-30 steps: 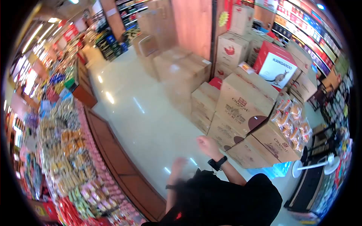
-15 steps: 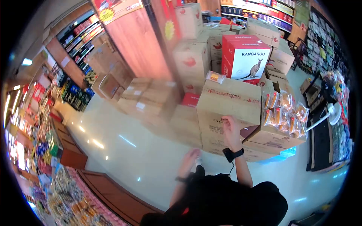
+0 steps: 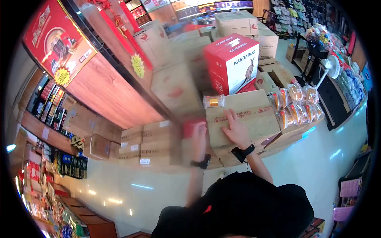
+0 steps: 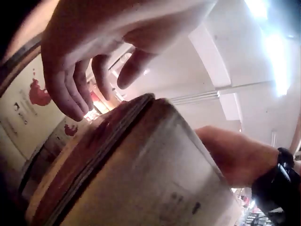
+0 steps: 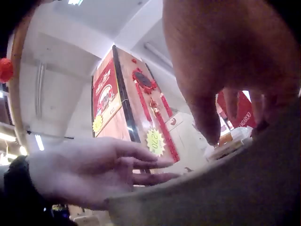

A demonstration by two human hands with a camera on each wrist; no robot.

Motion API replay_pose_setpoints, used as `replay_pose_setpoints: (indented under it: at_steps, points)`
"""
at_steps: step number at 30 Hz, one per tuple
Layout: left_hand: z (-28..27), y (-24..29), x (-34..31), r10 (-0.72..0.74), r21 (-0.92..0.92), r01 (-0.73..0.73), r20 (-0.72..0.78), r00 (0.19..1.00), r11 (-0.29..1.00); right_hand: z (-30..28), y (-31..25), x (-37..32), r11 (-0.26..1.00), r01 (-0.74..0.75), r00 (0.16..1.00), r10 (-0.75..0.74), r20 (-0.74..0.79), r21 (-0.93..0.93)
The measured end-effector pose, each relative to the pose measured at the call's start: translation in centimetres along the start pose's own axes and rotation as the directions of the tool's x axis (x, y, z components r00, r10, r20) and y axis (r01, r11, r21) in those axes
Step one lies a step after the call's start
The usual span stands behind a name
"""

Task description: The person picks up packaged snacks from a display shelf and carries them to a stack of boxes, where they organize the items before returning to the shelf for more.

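Observation:
A large cardboard box point(image 3: 246, 117) stands in front of the person, a taped seam across its top. My right hand point(image 3: 237, 131) lies over that top with its fingers extended. Beside the box's left edge is my left hand point(image 3: 199, 142), slightly blurred, its fingers fairly straight and nothing held. In the left wrist view its fingers point(image 4: 77, 89) hang over the box's edge. A small clear-wrapped snack packet point(image 3: 214, 101) lies on the box's far left corner, beyond the right fingertips.
Several wrapped snacks point(image 3: 295, 105) lie on a box at the right. Behind stands a red and white KANGAROO box point(image 3: 234, 63). More cartons point(image 3: 145, 142) are stacked at the left by a wooden pillar point(image 3: 107, 85). A white fan point(image 3: 332, 66) is at far right.
The person has turned and come closer to the stacked boxes. My right hand has moved from above the floor to over the box top; my left hand has come up to the box's left side.

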State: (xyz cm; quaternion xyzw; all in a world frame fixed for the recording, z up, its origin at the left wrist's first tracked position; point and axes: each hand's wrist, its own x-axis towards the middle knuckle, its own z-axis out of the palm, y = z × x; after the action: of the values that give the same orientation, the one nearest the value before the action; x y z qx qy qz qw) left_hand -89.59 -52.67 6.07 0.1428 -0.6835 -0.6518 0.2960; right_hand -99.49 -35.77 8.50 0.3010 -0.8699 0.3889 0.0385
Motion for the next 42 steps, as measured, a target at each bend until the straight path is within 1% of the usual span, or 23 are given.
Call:
replay_pose_setpoints:
  at_steps: [3,5,8,9,11,14,15,17,18,20,22,23,25,28,29,31,34,35,37,38,40,41,42]
  points:
    - [0.8,-1.3,3.7,-0.024,-0.115,0.032,0.076,0.997,0.993,0.3,-1.1,1.4,1.000,-0.026,1.000,0.026,-0.015,-0.004]
    - [0.8,-2.0,5.3,-0.035,-0.111,0.048,0.120,0.992,0.993,0.2,-2.3,1.9,0.995,-0.090,0.996,0.090,0.007,0.044]
    - [0.4,-4.1,8.3,-0.046,-0.079,0.063,0.194,0.980,0.995,1.4,-1.8,2.6,0.991,-0.088,0.993,0.095,-0.076,0.097]
    - [0.5,-4.2,8.9,-0.053,-0.066,0.069,0.217,0.975,0.995,1.1,-2.0,2.8,0.990,-0.103,0.993,0.108,-0.049,0.099]
    - [0.4,-4.4,9.7,-0.064,-0.143,0.104,0.260,0.964,0.984,0.4,-2.4,3.0,0.986,-0.133,0.991,0.133,0.014,0.102]
    - [0.2,-2.0,8.9,-0.085,-0.194,0.133,0.238,0.968,0.972,1.5,-1.4,3.5,0.992,-0.093,0.996,0.094,-0.002,0.085]
    - [0.3,-0.7,8.5,-0.094,-0.198,0.139,0.223,0.970,0.970,1.6,-1.3,3.4,0.994,-0.048,0.998,0.052,-0.036,0.101]
    - [0.0,0.8,7.6,-0.038,-0.184,0.078,0.215,0.976,0.980,1.5,-0.7,2.8,0.992,0.035,0.993,-0.020,-0.113,0.124]
    - [0.0,1.5,6.8,-0.015,-0.181,0.054,0.211,0.977,0.982,1.0,-0.7,2.3,0.993,0.022,0.997,-0.013,-0.078,0.118]
    - [0.3,2.9,5.5,-0.162,-0.090,0.174,0.131,0.978,0.981,-0.6,-1.0,1.5,0.995,0.009,1.000,-0.008,-0.002,0.102]
    - [0.7,4.5,3.8,-0.278,-0.023,0.279,0.043,0.960,0.960,-0.7,-0.3,0.5,0.985,0.046,0.998,-0.040,-0.039,0.168]
    - [1.3,4.8,2.9,-0.252,-0.058,0.253,0.030,0.967,0.966,-0.8,0.0,0.0,0.977,0.068,0.997,-0.058,-0.054,0.203]
    - [2.5,4.9,1.4,-0.189,-0.126,0.187,-0.007,0.982,0.974,-1.9,0.3,-0.7,0.970,0.070,0.997,-0.076,0.013,0.231]
    - [4.1,3.8,-1.0,-0.160,0.042,0.165,-0.108,0.981,0.985,-4.5,0.7,-1.4,0.965,0.039,0.984,-0.082,0.157,0.261]
    - [4.7,3.7,-2.1,-0.203,0.033,0.209,-0.131,0.970,0.977,-5.2,1.0,-1.7,0.964,0.021,0.973,-0.080,0.215,0.263]
    - [6.4,4.9,-4.4,-0.285,0.000,0.290,-0.182,0.941,0.957,-6.1,2.5,-2.1,0.947,0.078,0.958,-0.158,0.239,0.312]
    - [9.0,6.5,-7.6,-0.285,0.024,0.306,-0.299,0.911,0.952,-7.1,4.6,-2.5,0.899,0.191,0.933,-0.291,0.211,0.395]
    - [9.6,5.3,-9.0,-0.215,0.098,0.258,-0.321,0.922,0.961,-7.3,5.2,-2.7,0.871,0.235,0.919,-0.344,0.193,0.431]
    - [10.4,2.0,-11.9,-0.064,0.257,0.177,-0.395,0.917,0.950,-8.1,6.5,-3.4,0.847,0.217,0.888,-0.377,0.262,0.485]
    - [11.4,2.6,-13.2,-0.091,0.146,0.169,-0.434,0.896,0.975,-8.5,6.9,-3.5,0.830,0.209,0.860,-0.408,0.306,0.517]
    - [14.5,4.9,-16.3,-0.144,-0.079,0.120,-0.513,0.846,0.990,-9.4,7.1,-4.0,0.790,0.279,0.801,-0.505,0.322,0.546]
    - [15.4,4.7,-17.8,-0.166,-0.084,0.144,-0.539,0.826,0.986,-9.7,6.8,-4.2,0.763,0.312,0.772,-0.551,0.317,0.567]
    - [16.1,4.3,-19.3,-0.186,-0.090,0.164,-0.559,0.808,0.982,-10.0,6.5,-4.8,0.758,0.248,0.754,-0.542,0.372,0.603]
